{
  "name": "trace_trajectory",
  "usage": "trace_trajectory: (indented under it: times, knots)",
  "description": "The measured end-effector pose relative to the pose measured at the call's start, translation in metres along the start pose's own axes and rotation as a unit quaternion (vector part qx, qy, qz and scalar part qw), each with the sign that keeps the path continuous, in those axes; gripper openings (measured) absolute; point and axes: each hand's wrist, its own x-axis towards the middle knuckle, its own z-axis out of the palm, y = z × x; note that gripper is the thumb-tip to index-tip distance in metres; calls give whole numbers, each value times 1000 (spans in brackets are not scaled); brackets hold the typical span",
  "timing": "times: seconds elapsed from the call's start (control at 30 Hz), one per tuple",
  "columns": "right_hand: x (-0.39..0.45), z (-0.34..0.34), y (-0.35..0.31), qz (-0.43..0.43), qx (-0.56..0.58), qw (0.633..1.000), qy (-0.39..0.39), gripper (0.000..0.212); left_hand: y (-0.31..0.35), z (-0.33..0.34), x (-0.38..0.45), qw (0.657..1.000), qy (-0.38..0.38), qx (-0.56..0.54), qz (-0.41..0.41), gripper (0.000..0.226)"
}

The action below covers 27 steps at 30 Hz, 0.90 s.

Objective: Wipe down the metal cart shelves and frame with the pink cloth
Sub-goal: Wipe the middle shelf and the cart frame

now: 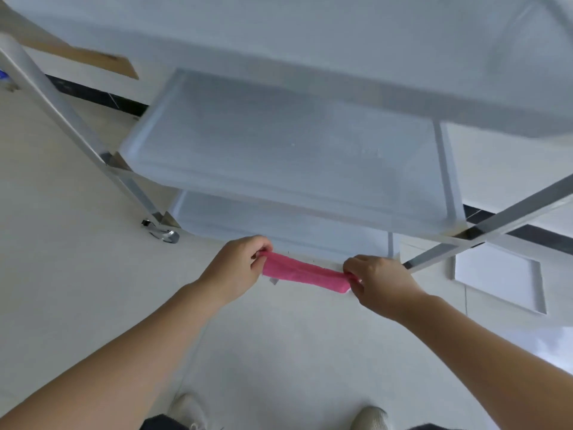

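Both hands pinch the cloth (305,273) ends, left hand (237,268) at 9, right hand (383,282) at 3, stretched taut along the bottom shelf (279,221) edge, likely to wipe it.

Bright, even light; motion-blurred cart shelves (279,144); wide-angle bending at edges.

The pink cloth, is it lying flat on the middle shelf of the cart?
No, the pink cloth is stretched between the left hand and the right hand, low by the bottom shelf.
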Motion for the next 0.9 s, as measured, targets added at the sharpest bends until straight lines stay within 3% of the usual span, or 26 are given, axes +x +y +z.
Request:
trace_trajectory:
  times: [0.23, 0.37, 0.47, 0.57, 0.67, 0.77, 0.9]
  knots:
    - [25, 38, 31, -25, 22, 981, 189, 20, -13, 23, 47, 975, 153, -26, 161, 21]
    - [21, 5, 55, -3, 5, 940, 341, 27, 22, 17, 79, 956, 186, -71, 214, 18]
    - [11, -32, 76, 41, -48, 921, 384, 13, 62, 23, 108, 945, 199, -67, 252, 17]
    - [10, -61, 101, 136, -105, 924, 340, 15, 99, 40, 146, 951, 174, -39, 254, 11]
    - [11, -66, 116, 252, -206, 930, 168, 24, 116, 62, 170, 966, 104, 4, 236, 5]
    - [15, -52, 120, 257, -243, 932, 84, 29, 108, 79, 168, 962, 101, 47, 250, 5]
    - [22, -45, 127, 175, -238, 948, 114, 40, 95, 84, 156, 966, 62, 76, 240, 8]
